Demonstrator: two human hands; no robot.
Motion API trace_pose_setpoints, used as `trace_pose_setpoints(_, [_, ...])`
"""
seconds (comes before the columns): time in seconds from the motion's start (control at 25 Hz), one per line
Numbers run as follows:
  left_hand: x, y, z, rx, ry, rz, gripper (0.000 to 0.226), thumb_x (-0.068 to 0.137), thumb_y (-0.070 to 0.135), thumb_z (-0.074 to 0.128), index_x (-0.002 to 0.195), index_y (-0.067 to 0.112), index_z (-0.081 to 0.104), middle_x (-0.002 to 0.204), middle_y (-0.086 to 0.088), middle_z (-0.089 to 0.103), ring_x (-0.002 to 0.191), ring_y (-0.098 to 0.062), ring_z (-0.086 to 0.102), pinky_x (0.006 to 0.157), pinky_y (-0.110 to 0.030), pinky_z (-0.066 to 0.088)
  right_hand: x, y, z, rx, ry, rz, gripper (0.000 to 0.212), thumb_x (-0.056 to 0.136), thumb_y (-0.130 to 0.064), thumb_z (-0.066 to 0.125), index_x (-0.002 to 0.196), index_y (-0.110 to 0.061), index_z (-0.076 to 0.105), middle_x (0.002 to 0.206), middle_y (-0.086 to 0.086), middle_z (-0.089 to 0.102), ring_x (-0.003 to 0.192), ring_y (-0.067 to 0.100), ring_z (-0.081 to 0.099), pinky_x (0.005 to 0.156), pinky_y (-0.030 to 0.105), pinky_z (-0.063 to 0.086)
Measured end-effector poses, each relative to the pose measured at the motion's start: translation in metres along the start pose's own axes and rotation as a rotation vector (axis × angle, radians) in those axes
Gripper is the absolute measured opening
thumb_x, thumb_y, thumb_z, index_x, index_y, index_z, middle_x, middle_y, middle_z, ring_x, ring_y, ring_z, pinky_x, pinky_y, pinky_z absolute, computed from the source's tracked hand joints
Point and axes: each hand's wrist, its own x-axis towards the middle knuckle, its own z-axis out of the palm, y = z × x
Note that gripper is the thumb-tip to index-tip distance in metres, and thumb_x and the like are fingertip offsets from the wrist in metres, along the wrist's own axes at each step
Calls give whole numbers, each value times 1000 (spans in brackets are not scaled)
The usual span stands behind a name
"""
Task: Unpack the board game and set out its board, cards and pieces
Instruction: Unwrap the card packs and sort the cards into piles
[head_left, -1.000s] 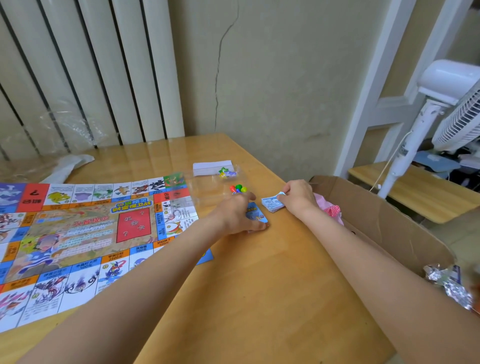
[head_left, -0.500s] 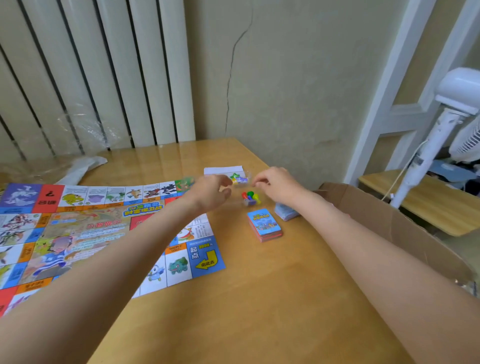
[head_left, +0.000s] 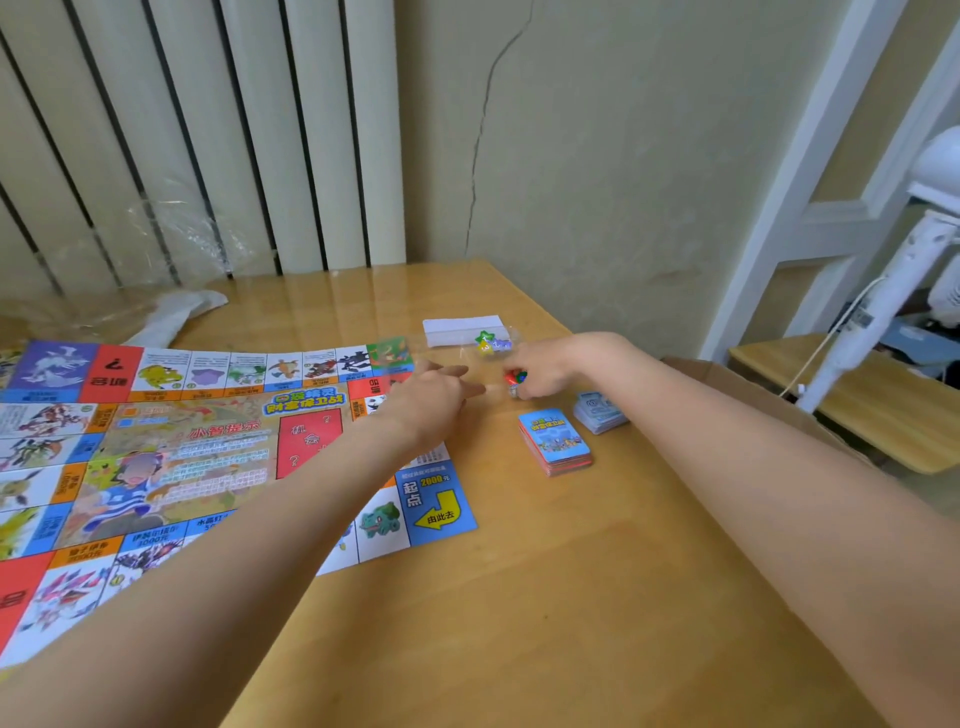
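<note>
Pieces bag: a small clear bag of coloured pieces (head_left: 516, 378) is pinched by the right hand (head_left: 545, 366) right of frame centre, just above the table (head_left: 519, 597); the red and green pieces are bunched at the fingertips.
Left hand: the left hand (head_left: 434, 400) is stretched over the board's right edge, its fingers pointed at the bag; whether the clear film is pinched cannot be told.
Second bag: star-shaped pieces (head_left: 488, 343) lie beside a white card packet (head_left: 460, 330), above the hands.
Cards: a blue-backed deck (head_left: 555, 439) and a pale stack (head_left: 598, 411) lie below the right hand, apart from each other.
Board: the game board (head_left: 182, 447) is spread flat across the left of the frame.
Step advice: the film is best pulled apart low over the table, so that loose pieces are not scattered.
Change: half a second earlier both hands were raised nearer the star pieces; the bag is now held lower, nearer the decks.
Surroundings: a cardboard box (head_left: 737, 384) at the right edge, a fan stand (head_left: 893, 291) beyond.
</note>
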Motion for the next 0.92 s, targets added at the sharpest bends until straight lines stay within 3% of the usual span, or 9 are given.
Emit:
trace_pose_setpoints(0.12, [0, -3, 0, 9, -22, 2, 53, 97, 4, 35, 142, 32, 35, 155, 0, 22, 139, -29, 18, 107, -48, 32, 6, 1, 2, -31, 21, -29, 30, 93, -16, 48, 122, -8, 55, 100, 3, 46, 90, 19, 43, 56, 21, 32])
trace_pose_setpoints(0.28, [0, -3, -2, 4, -27, 24, 54, 97, 2, 35, 143, 32, 35, 155, 0, 21, 139, -28, 18, 108, -47, 32, 7, 8, -3, 1, 27, -50, 34, 91, -21, 56, 124, -11, 55, 111, 6, 55, 93, 18, 46, 76, 27, 36])
trace_pose_setpoints(0.48, [-1, -6, -2, 13, -39, 30, 52, 98, 6, 34, 143, 33, 34, 156, 0, 20, 139, -29, 19, 108, -47, 32, 12, 16, -6, 104, 13, -92, 37, 89, -27, 61, 123, -13, 58, 120, 4, 57, 110, 22, 52, 92, 31, 41])
trace_pose_setpoints(0.64, [-2, -3, -1, 15, -53, 13, 51, 99, 8, 32, 143, 34, 32, 156, 0, 18, 139, -29, 17, 108, -48, 31, 19, 13, -9, 212, -77, -28, 28, 88, -23, 63, 110, -9, 52, 94, 1, 49, 94, 21, 48, 70, 24, 40])
trace_pose_setpoints(0.8, [-3, -2, -3, 15, -69, 14, 54, 99, 6, 31, 144, 36, 28, 156, 0, 18, 139, -30, 17, 108, -48, 32, 22, 14, -14, 228, -79, -26, 35, 86, -20, 65, 116, -4, 59, 97, 2, 53, 94, 17, 50, 82, 26, 42])
trace_pose_setpoints(0.92, [-6, -1, -12, 0, -83, 42, 49, 99, 11, 30, 143, 33, 33, 156, -4, 20, 139, -29, 18, 110, -42, 30, 20, 21, -14, 476, -97, -58, 31, 85, -7, 65, 114, 1, 61, 84, -2, 58, 90, 15, 53, 73, 15, 45])
